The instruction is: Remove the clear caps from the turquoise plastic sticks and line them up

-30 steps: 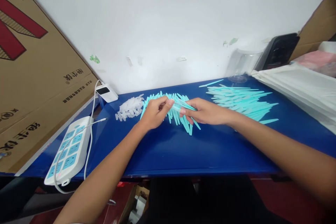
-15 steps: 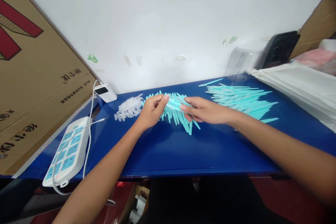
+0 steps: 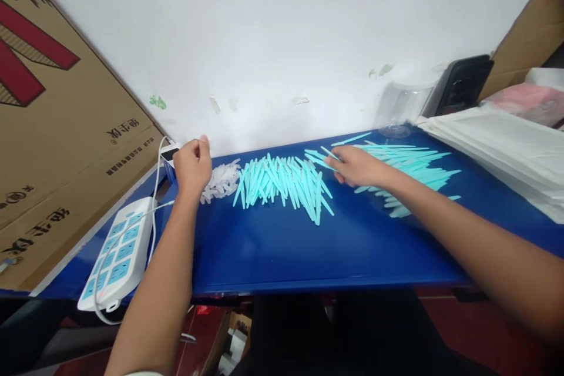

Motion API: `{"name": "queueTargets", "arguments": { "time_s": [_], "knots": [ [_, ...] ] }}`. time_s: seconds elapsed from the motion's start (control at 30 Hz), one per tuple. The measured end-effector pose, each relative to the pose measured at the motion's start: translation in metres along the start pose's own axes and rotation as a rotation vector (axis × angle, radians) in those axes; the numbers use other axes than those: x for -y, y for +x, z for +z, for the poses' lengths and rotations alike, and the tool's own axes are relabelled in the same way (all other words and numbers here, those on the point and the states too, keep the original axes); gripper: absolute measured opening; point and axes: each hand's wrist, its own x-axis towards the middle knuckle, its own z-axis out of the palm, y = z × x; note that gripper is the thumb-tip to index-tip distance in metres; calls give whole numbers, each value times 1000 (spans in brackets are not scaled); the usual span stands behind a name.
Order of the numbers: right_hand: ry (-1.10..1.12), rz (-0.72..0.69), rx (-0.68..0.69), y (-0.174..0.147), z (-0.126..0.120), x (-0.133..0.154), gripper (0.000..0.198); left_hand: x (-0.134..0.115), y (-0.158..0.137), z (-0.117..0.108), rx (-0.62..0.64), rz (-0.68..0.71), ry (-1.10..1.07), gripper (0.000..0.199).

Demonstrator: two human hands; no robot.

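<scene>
My right hand (image 3: 352, 165) is closed on several slim turquoise plastic sticks (image 3: 318, 158), which point left from the fingers. It hovers between two heaps of the same sticks. The middle heap (image 3: 282, 181) lies side by side in a loose row; the right heap (image 3: 414, 165) is partly covered by my hand and wrist. My left hand (image 3: 192, 167) is raised and curled at the left, thumb and fingers together; whether anything is in it I cannot make out. Just right of it lies a pile of small translucent white pieces (image 3: 224, 179), partly hidden by the hand.
A white power strip (image 3: 117, 252) with a cable lies at the left, near a cardboard box (image 3: 83, 147). Behind my left hand is a small white device (image 3: 168, 154). A clear container (image 3: 405, 107), a black object (image 3: 465, 85) and white sheets (image 3: 497, 144) stand at the right.
My hands have parted. The left one moved left and up, away from the sticks. The right one shifted right with several sticks still in it, leaving the middle heap uncovered.
</scene>
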Motion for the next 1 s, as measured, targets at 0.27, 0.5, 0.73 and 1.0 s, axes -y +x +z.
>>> {"name": "queueTargets", "arguments": {
  "time_s": [0.27,0.5,0.73,1.0],
  "knots": [
    [3,53,175,-9,16,12,45,-3,-15,10,430,8,478,53],
    [-222,-49,9,-12,9,13,63,14,-13,12,505,-86,568,51],
    [-311,-158,-67,-14,7,15,47,3,-11,12,368,57,309,47],
    [-173,-452,115,-24,15,22,44,-86,-65,29,574,362,-491,37]
  ]
}}
